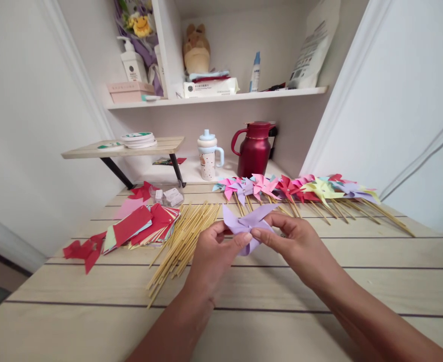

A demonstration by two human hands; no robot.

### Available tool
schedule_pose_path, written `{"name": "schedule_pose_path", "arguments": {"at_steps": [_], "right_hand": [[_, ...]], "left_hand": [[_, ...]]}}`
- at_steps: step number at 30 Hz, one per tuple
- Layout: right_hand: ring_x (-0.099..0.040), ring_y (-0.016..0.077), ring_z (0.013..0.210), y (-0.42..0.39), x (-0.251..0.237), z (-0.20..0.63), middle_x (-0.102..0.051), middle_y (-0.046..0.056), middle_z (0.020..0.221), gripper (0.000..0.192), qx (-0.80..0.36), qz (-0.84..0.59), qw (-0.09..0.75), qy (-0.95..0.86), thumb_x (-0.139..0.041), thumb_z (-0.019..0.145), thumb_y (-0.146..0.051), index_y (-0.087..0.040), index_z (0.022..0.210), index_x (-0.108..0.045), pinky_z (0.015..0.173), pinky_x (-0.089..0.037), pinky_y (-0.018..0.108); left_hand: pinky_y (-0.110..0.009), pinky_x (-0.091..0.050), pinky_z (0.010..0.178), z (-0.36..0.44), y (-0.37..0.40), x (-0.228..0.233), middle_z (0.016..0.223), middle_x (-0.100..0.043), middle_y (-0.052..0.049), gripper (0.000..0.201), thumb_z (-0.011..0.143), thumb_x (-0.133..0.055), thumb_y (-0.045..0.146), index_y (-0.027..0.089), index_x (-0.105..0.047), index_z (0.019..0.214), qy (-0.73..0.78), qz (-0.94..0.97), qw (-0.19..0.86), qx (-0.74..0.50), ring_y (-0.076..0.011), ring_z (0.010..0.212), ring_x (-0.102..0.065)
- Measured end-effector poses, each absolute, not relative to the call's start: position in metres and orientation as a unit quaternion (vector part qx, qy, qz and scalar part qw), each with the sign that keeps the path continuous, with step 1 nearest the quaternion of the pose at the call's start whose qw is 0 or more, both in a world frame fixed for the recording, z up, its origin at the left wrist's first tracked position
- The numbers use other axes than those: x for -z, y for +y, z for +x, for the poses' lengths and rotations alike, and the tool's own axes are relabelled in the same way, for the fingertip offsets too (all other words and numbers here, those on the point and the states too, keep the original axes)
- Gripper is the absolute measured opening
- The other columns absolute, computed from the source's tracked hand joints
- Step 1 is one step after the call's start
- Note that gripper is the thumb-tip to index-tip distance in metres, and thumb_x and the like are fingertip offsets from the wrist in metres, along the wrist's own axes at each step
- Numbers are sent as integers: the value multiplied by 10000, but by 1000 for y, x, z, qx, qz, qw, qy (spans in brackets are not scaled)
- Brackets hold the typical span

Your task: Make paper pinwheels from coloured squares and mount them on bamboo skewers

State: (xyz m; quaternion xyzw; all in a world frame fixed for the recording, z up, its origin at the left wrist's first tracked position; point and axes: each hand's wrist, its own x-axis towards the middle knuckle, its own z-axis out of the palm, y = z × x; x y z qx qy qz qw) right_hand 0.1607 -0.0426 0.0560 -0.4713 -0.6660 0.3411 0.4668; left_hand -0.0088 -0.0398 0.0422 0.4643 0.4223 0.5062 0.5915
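A person at a pale wooden table is holding a lilac paper pinwheel just above the tabletop, both hands meeting at its centre. The left hand is pinching the lower folds between thumb and fingers, while the right hand is pressing its fingertips onto the middle of the paper. Just to the left of the hands, a loose bundle of bamboo sticks is lying fanned across the boards, beside a stack of red and pink paper squares. Beyond the hands, a row of finished pinwheels on sticks is stretching toward the right wall. A dark red jug and a pale lidded cup are standing at the back, under a shelf.
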Motion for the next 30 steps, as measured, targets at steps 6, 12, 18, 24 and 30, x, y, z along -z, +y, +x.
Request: {"name": "schedule_pose_path", "arguments": {"at_steps": [6, 12, 18, 24, 30], "right_hand": [[-669, 236, 868, -43, -58, 161, -746, 26, 888, 249, -307, -481, 466, -677, -678, 849, -419, -231, 687, -657, 848, -471, 370], [-659, 230, 895, -44, -54, 161, -729, 27, 916, 210, -277, -476, 459, -697, -688, 853, -392, -240, 709, -672, 845, -467, 358], [-656, 241, 970, -42, -53, 161, -726, 44, 992, 203, -270, -465, 457, -708, -687, 856, -378, -238, 710, -675, 887, -470, 377], [-653, 246, 995, -43, -53, 161, -730, 42, 987, 203, -261, -466, 448, -716, -678, 870, -380, -253, 712, -683, 905, -466, 386], [-656, 245, 988, -42, -51, 162, -733, 46, 1010, 186, -248, -464, 448, -723, -682, 868, -381, -256, 731, -687, 901, -471, 387]], "left_hand": [[-368, -516, 916, -12, -40, -45, 1113, -759, -110, 426, 707, -821, 341, 184, -741, 1095, 416, 475, 590, -503, -263, 1047, -678], [-369, -538, 849, -13, -42, -47, 1029, -774, -118, 316, 697, -815, 334, 165, -777, 962, 425, 479, 581, -502, -267, 966, -697], [-372, -539, 832, -13, -44, -47, 991, -775, -117, 247, 699, -792, 300, 166, -793, 907, 461, 504, 517, -517, -271, 927, -700], [-327, -529, 754, -13, -44, -50, 839, -769, -80, 127, 698, -776, 259, 177, -800, 792, 485, 524, 461, -528, -242, 824, -701], [-286, -505, 712, -14, -44, -50, 761, -738, -34, 42, 690, -773, 232, 193, -776, 704, 498, 552, 402, -534, -195, 752, -681]]}}
